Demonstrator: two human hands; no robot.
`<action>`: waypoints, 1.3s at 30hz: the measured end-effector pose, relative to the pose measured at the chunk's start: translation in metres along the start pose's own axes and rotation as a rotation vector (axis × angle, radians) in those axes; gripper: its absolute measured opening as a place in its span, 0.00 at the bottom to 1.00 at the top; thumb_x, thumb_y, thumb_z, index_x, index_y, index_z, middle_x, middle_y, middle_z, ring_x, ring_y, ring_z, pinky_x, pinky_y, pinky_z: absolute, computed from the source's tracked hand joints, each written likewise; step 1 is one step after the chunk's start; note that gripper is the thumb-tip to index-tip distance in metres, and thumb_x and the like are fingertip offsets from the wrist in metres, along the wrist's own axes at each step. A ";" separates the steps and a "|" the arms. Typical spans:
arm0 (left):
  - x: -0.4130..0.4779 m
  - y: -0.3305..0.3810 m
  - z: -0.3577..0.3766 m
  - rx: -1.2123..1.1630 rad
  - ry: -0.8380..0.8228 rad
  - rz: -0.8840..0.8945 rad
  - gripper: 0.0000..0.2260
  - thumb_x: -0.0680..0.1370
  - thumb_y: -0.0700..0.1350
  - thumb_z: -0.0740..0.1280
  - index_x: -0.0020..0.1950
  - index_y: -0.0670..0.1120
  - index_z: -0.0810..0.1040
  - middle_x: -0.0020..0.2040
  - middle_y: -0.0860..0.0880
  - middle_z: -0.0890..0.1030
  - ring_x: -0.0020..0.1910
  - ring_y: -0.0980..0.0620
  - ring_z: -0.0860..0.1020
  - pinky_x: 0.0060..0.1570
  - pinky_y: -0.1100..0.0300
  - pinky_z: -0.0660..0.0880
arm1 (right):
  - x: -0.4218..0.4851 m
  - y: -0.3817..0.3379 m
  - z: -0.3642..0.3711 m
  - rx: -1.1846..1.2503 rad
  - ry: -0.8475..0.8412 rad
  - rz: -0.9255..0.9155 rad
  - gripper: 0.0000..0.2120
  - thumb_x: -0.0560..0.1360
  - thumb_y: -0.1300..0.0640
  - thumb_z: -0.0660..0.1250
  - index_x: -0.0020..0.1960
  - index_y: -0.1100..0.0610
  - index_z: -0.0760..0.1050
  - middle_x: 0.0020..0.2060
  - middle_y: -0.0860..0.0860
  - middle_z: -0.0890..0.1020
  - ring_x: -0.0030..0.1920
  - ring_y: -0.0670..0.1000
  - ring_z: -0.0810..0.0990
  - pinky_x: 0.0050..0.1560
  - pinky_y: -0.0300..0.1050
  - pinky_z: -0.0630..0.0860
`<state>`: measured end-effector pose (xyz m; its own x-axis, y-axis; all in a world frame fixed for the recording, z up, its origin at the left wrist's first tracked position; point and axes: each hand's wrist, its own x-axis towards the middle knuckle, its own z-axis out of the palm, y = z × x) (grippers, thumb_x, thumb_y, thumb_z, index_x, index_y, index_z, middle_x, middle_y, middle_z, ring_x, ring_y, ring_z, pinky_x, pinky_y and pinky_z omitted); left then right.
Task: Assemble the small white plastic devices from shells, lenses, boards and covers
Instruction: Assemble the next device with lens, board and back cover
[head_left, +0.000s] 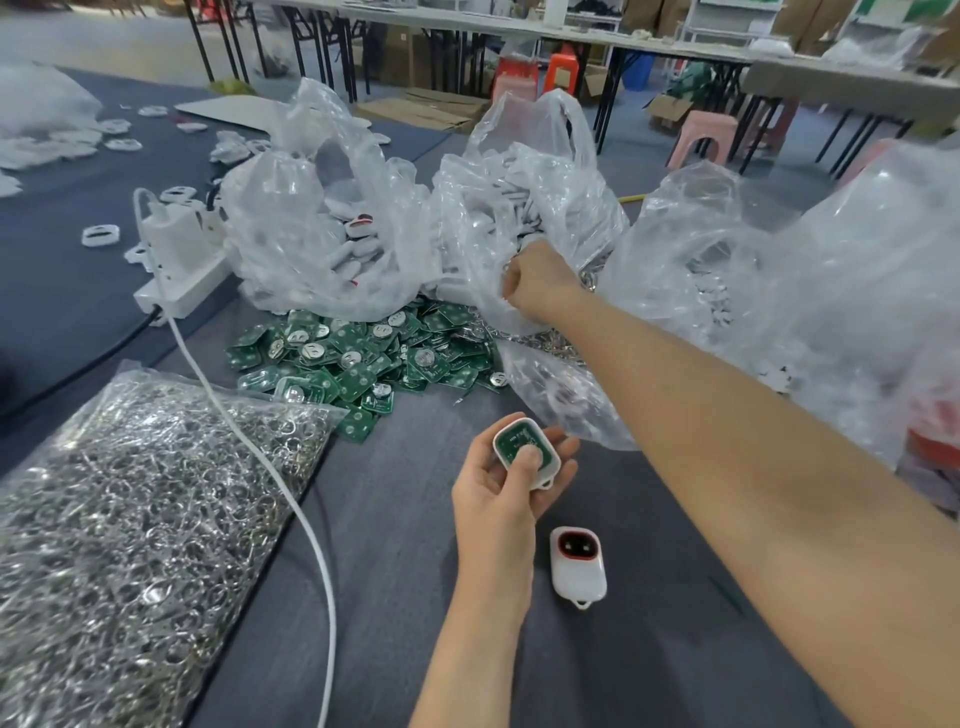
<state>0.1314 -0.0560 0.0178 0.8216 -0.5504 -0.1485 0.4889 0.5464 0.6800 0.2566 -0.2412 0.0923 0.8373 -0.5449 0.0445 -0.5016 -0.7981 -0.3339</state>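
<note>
My left hand (501, 486) holds a white shell with a green board (524, 451) seated inside it, my thumb pressing on the board. My right hand (540, 283) reaches far forward with its fingers curled into the mouth of a clear plastic bag (519, 171) of white parts; what the fingers hold is hidden. A finished white device with a red-rimmed dark lens (577, 565) lies on the grey cloth just right of my left wrist. A heap of green boards (363, 358) lies ahead, between the bags and my left hand.
A clear bag of metal rings (140, 509) fills the left foreground, and a white cable (270, 457) runs across it from a power strip (182, 275). More plastic bags (805, 291) crowd the right. Loose white shells (101, 235) are scattered at far left.
</note>
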 end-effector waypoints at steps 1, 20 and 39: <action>0.000 0.000 0.000 0.002 0.003 -0.001 0.11 0.80 0.30 0.58 0.56 0.40 0.75 0.49 0.39 0.84 0.49 0.42 0.83 0.43 0.58 0.80 | 0.001 0.000 0.001 -0.001 -0.010 0.002 0.11 0.78 0.65 0.58 0.52 0.66 0.79 0.58 0.58 0.77 0.54 0.57 0.78 0.58 0.52 0.75; 0.002 0.001 -0.001 0.055 -0.008 0.008 0.10 0.80 0.31 0.58 0.56 0.41 0.75 0.48 0.41 0.85 0.48 0.43 0.84 0.41 0.60 0.80 | -0.083 -0.009 -0.043 1.458 0.465 0.340 0.07 0.76 0.68 0.66 0.51 0.58 0.73 0.42 0.58 0.80 0.33 0.56 0.83 0.35 0.44 0.82; -0.098 -0.023 0.023 0.658 -0.449 -0.050 0.12 0.79 0.32 0.63 0.55 0.47 0.78 0.52 0.44 0.79 0.41 0.41 0.84 0.39 0.57 0.81 | -0.419 0.096 -0.018 1.573 0.308 0.393 0.23 0.72 0.73 0.66 0.63 0.55 0.74 0.50 0.55 0.85 0.49 0.57 0.84 0.47 0.40 0.81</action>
<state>0.0325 -0.0293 0.0332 0.5382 -0.8426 0.0177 0.1338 0.1062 0.9853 -0.1461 -0.0938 0.0590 0.5520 -0.8187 -0.1584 0.2000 0.3144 -0.9280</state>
